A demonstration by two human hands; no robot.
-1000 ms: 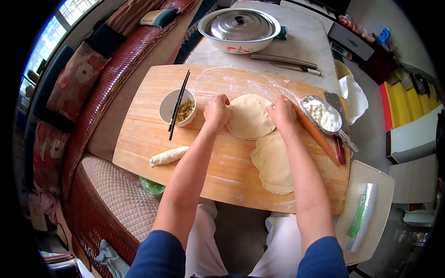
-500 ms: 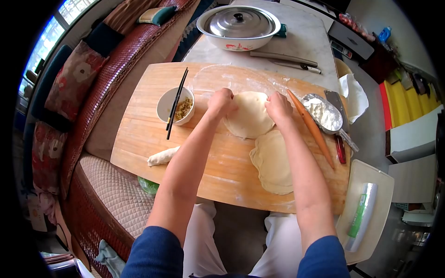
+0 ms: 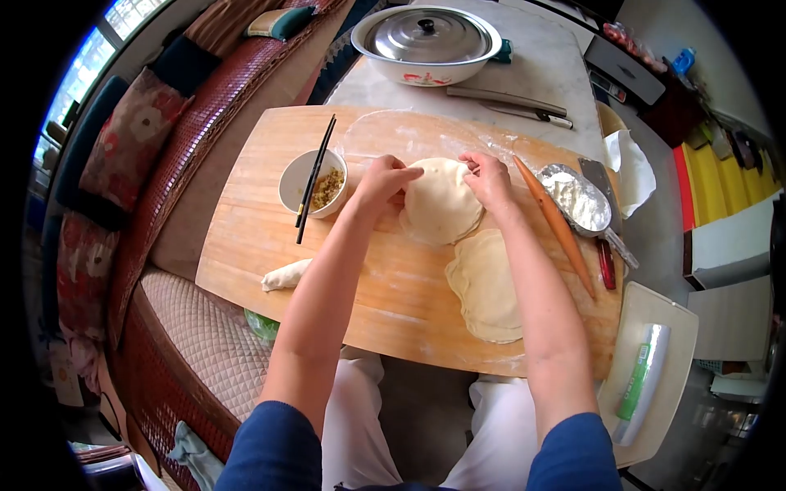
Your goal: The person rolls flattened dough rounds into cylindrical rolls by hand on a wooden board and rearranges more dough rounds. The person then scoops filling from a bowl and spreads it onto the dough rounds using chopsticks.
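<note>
A pale, flat round of dough (image 3: 444,204) lies on the wooden board (image 3: 393,319). My left hand (image 3: 385,182) pinches its upper left edge, the thumb lying over the dough and the fingers partly hidden. At the upper right edge, my right hand (image 3: 490,178) holds the rim between thumb and fingertips. Below it is a second flat dough piece (image 3: 485,286) with a wavy edge, partly covered by my right forearm. A short, filled-looking dough roll (image 3: 285,276) rests at the board's left, beside my left forearm.
Black chopsticks (image 3: 313,184) lie across a white bowl (image 3: 291,188) of crumbly filling. On the right are a tapered rolling pin (image 3: 557,229), a metal scoop of flour (image 3: 580,200) and a red-handled knife (image 3: 606,263). A lidded basin (image 3: 426,72) stands behind; a film roll (image 3: 643,385) sits in a tray.
My fingers have shifted along the dough's upper edge; the left thumb now shows on top, and the right hand has moved slightly up. The view has shifted slightly.
</note>
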